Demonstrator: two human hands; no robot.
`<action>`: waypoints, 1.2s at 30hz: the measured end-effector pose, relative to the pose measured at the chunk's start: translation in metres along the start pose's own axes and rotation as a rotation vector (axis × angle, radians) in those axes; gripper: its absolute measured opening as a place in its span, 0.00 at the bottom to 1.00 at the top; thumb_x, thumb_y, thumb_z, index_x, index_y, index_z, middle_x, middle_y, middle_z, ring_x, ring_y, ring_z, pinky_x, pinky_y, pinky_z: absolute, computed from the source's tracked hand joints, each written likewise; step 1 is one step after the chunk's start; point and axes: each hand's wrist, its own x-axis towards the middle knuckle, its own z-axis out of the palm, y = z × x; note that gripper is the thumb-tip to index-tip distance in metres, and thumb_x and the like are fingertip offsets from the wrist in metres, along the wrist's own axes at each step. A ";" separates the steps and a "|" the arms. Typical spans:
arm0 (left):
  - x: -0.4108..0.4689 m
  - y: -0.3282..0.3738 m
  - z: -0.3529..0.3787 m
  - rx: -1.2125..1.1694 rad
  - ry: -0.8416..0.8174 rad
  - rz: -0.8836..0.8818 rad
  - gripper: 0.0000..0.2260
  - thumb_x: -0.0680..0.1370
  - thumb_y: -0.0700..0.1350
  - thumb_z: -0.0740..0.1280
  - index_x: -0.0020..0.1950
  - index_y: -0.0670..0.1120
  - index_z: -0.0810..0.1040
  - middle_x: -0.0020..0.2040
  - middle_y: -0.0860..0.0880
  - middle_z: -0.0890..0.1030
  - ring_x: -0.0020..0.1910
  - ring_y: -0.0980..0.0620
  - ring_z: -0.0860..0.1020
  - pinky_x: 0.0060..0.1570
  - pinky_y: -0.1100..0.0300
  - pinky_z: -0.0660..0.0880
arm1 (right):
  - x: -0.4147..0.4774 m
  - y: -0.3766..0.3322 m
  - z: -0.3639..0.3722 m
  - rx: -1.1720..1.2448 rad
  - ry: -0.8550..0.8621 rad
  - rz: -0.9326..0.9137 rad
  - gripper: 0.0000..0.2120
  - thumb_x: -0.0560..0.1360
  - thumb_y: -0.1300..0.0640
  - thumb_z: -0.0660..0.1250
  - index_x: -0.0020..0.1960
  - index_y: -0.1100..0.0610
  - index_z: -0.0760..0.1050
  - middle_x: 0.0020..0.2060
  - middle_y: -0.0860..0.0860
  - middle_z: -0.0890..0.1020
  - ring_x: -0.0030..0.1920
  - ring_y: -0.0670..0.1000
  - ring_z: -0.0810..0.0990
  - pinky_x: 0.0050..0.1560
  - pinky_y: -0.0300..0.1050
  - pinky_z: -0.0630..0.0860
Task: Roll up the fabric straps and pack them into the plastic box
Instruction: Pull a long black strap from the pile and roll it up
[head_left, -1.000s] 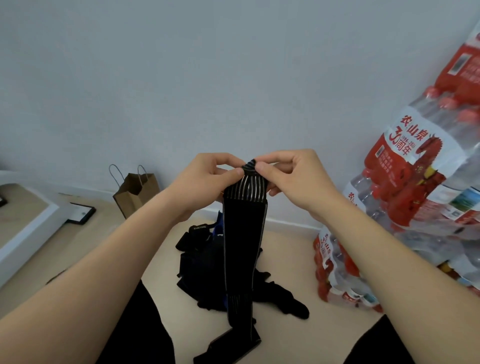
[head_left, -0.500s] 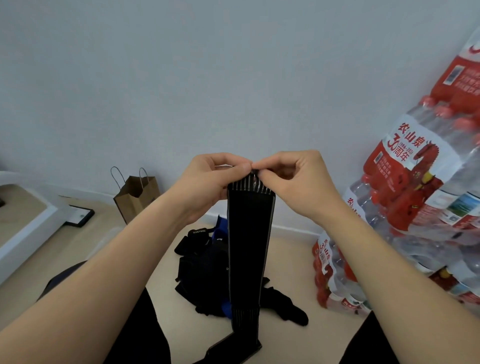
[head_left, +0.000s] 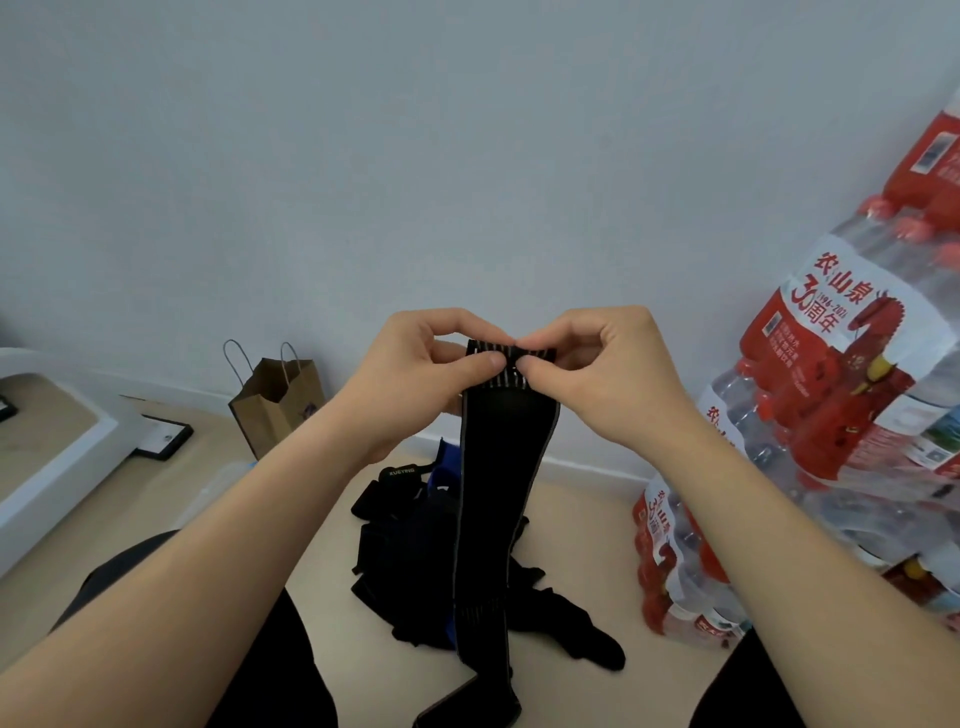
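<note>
Head view: we hold one black strap (head_left: 498, 493) up at frame centre so its length hangs straight for rolling. Raised level, left hand (head_left: 415, 374) and right hand (head_left: 618, 374), fingers of both pinching its folded top edge. Faint clear shape left of centre is perhaps the plastic box (head_left: 208, 491); unsure.

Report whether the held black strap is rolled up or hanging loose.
Mostly unrolled: the strap hangs straight down, with only its turned-over top end pinched by the left hand and right hand.
</note>
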 end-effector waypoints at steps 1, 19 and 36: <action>0.000 0.001 -0.001 -0.054 0.002 -0.002 0.05 0.82 0.38 0.74 0.57 0.44 0.87 0.48 0.38 0.89 0.48 0.37 0.89 0.51 0.44 0.87 | 0.001 0.000 0.000 -0.001 0.026 -0.008 0.09 0.73 0.64 0.80 0.46 0.50 0.90 0.37 0.47 0.89 0.37 0.54 0.88 0.40 0.42 0.82; -0.005 0.001 -0.007 0.040 0.083 0.018 0.07 0.80 0.36 0.75 0.56 0.45 0.88 0.48 0.44 0.90 0.49 0.45 0.90 0.50 0.58 0.85 | 0.002 0.001 0.004 0.160 -0.099 0.095 0.10 0.75 0.59 0.81 0.56 0.51 0.88 0.46 0.48 0.90 0.48 0.48 0.90 0.54 0.42 0.85; -0.008 -0.001 -0.007 -0.008 0.100 -0.031 0.04 0.77 0.36 0.79 0.49 0.41 0.86 0.49 0.41 0.90 0.51 0.40 0.89 0.57 0.49 0.86 | 0.001 0.007 0.011 0.105 -0.149 -0.008 0.05 0.77 0.60 0.79 0.51 0.51 0.90 0.44 0.47 0.91 0.47 0.52 0.91 0.54 0.50 0.87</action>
